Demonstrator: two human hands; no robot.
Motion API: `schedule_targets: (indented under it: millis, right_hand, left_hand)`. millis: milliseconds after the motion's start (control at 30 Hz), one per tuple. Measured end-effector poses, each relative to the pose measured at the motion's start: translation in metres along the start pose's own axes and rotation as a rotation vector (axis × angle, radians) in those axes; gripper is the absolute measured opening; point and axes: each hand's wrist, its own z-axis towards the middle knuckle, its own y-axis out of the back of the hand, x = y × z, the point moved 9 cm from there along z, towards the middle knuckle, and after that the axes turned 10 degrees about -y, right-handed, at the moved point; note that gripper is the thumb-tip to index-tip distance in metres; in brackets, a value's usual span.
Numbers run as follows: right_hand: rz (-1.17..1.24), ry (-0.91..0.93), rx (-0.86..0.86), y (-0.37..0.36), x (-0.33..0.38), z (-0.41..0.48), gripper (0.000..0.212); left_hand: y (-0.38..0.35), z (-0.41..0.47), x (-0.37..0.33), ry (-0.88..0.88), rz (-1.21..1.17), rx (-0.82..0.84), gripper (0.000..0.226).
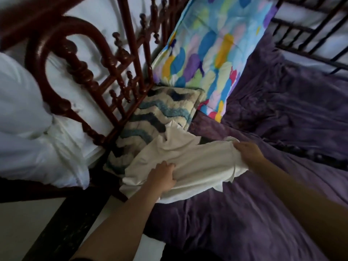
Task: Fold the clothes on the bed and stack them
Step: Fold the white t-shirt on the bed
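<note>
Purple crumpled bed cover [244,213] lies under both hands. Left hand [162,178] and right hand [248,153] each grip the soft white cloth garment [197,162], fingers curled tight (probably to spread it flat).

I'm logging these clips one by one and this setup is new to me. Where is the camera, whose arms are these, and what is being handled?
There is no machine here. A person wears one wide-angle camera on the head, looking forward and down, so the two bare arms reaching in from the bottom edge are their own.

The left hand and the right hand each grip a bunch of the same white garment, which is crumpled and not yet folded. It lies partly on the purple bedcover and partly over a cushion with blue zigzag stripes.

Behind the cushion lies a brightly coloured quilt. To the left stands a dark red wooden bed frame, with white bedding beyond it.
</note>
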Motion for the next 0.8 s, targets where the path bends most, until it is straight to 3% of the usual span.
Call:
schedule_targets:
  millis: [100, 167, 300, 400, 500, 533, 600, 800]
  right_hand:
    - [-0.03, -0.259, 0.032, 0.009, -0.072, 0.026, 0.028]
    - [0.038, -0.409, 0.123, 0.004, -0.103, 0.033, 0.026]
    - [0.288, -0.397, 0.224, 0.011, -0.087, 0.041, 0.02]
    - [0.447, -0.327, 0.453, 0.021, -0.053, 0.037, 0.023]
    - [0.531, -0.275, 0.613, 0.043, -0.026, 0.028, 0.028]
    - [0.558, -0.251, 0.627, 0.053, -0.019, 0.027, 0.028]
    - [0.601, -0.194, 0.561, 0.079, -0.008, 0.033, 0.026]
    - [0.576, -0.122, 0.033, 0.168, 0.0, 0.062, 0.017]
  left_hand:
    - [-0.053, -0.005, -0.003, 0.019, 0.04, 0.184, 0.054]
    - [-0.073, -0.009, -0.008, 0.037, 0.082, 0.201, 0.05]
    - [-0.056, 0.004, -0.047, -0.015, 0.076, -0.037, 0.048]
    - [-0.024, 0.031, -0.111, -0.118, -0.258, -0.218, 0.06]
    - [0.005, 0.058, -0.163, -0.128, -0.503, -0.375, 0.025]
    - [0.012, 0.064, -0.172, -0.121, -0.517, -0.418, 0.03]
    - [0.025, 0.071, -0.18, -0.103, -0.52, -0.47, 0.032]
    - [0.11, 0.052, -0.143, 0.016, -0.603, -0.657, 0.021]
